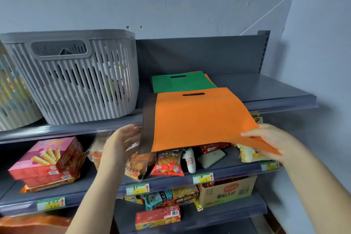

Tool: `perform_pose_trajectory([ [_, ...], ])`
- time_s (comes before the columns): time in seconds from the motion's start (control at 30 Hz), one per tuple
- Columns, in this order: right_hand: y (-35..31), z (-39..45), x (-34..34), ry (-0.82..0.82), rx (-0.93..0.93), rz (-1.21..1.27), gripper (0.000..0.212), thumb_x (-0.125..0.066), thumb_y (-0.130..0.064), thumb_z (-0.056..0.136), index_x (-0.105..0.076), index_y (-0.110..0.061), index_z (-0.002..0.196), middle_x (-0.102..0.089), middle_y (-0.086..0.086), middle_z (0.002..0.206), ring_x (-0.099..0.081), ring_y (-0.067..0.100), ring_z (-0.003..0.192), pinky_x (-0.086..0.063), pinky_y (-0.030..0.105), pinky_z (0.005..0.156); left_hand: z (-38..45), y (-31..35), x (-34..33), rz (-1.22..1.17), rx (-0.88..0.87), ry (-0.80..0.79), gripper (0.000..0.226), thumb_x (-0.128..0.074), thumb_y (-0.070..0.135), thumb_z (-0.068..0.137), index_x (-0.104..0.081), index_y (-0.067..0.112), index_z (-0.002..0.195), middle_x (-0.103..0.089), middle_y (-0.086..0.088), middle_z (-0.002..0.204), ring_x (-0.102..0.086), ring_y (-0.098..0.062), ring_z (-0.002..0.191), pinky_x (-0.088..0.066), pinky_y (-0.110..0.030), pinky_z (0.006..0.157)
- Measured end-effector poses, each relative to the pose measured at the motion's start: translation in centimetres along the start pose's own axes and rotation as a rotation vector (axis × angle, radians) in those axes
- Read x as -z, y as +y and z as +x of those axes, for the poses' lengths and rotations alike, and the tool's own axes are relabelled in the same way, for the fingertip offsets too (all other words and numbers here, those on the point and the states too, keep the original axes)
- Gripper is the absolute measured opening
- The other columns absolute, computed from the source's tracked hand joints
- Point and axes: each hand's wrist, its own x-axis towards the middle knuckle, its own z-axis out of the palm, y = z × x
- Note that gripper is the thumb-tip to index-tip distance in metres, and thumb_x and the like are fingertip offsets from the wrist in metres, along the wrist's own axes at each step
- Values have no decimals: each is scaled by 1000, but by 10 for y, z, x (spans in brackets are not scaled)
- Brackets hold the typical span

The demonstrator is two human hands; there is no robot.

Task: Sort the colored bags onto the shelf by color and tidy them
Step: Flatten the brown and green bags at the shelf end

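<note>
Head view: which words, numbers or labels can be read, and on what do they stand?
"8.0": red snack packet, middle shelf.
Red up-arrows, handwriting unreadable: shelf price tags.
Chinese print, too blurred to quote: cardboard box, pink boxes.
Orange bag, green bag: no text.

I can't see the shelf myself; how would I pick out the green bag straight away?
Find the big grey slatted basket on the top shelf. Just right of it lies a flat green bag with a slot handle. The orange bag held in front of it shares its shape, so go by colour.
</note>
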Motion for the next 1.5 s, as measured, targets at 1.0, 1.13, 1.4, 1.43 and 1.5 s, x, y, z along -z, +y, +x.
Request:
perform_pose_trajectory([
  [1.0, 149, -241, 134, 727, 157, 163, 25, -55, -8, 92, -67, -30, 95, -74, -5, 88, -69, 18, 85, -51, 31, 71, -127, -132, -147, 236, -42, -753, 40, -42, -3, 96, -59, 24, 120, -68, 1, 116, -63, -16, 107, -46, -36, 93],
  [1.13, 158, -264, 150, 904, 222, 340, 24, -62, -24, 86, -66, -29, 109, -74, -3, 93, -70, 21, 87, -53, 34, 69, -120, -144, -186, 196, -12, -901, 37, -42, -3, 96, -59, 22, 117, -70, 8, 111, -64, -5, 101, -49, -17, 79],
  [1.4, 175, -330, 162, 1281, 245, 492, 28, -56, -24, 91, -60, -22, 119, -73, 0, 87, -68, 18, 71, -54, 24, 47, -113, -163, -253, 191, 56, -1167, 32, -49, 3, 95, -63, 22, 118, -68, -8, 116, -63, -24, 106, -46, -42, 95],
  [1.43, 180, -338, 164, 1338, 262, 512, 28, -50, -17, 95, -58, -21, 122, -73, -3, 82, -68, 15, 66, -54, 23, 46, -112, -166, -262, 206, 43, -1201, 32, -52, 5, 94, -64, 24, 117, -68, -7, 116, -63, -24, 106, -46, -43, 96],
  [1.5, 183, -352, 163, 1431, 276, 534, 29, -45, -13, 97, -56, -22, 122, -73, -4, 82, -68, 7, 60, -53, 21, 46, -116, -170, -281, 239, 39, -1261, 33, -52, 4, 94, -65, 26, 114, -68, -6, 115, -62, -26, 106, -48, -41, 95],
])
